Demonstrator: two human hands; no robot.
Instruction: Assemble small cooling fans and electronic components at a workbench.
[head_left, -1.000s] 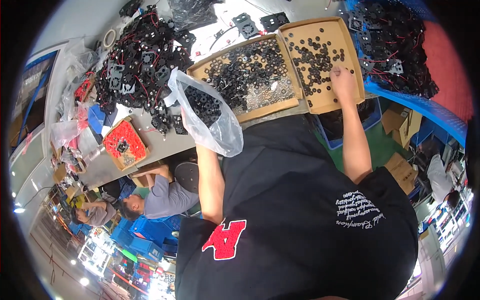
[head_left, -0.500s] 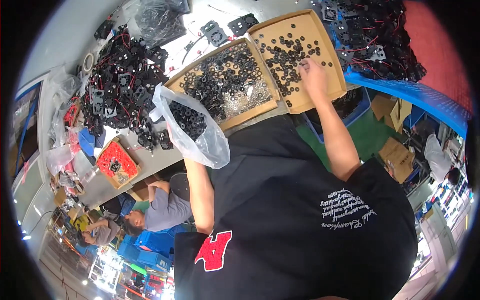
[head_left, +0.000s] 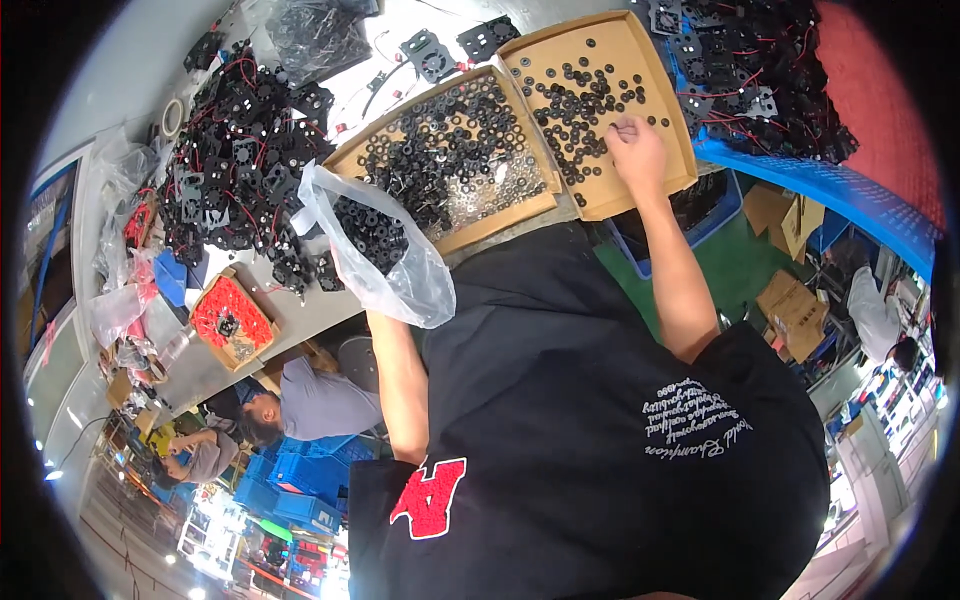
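My left hand (head_left: 377, 320) grips a clear plastic bag (head_left: 385, 255) partly filled with small black round parts; the bag hides most of the hand. The bag hangs at the near edge of a cardboard tray (head_left: 455, 235) heaped with the same black parts. My right hand (head_left: 636, 152) reaches into a second cardboard tray (head_left: 655, 90) to the right, where black rings lie scattered. Its fingers curl down onto the rings near the tray's middle. Whether they hold any is hidden.
A pile of black fan frames with red wires (head_left: 245, 150) covers the bench to the left, and another pile (head_left: 755, 75) lies far right beside a blue crate rim (head_left: 800, 180). A small box with a red lining (head_left: 232, 318) sits near the bench edge. Other people (head_left: 310, 400) work below.
My right hand has slid from the right tray's outer edge toward its middle. The bag stays in my left hand. The view has shifted slightly.
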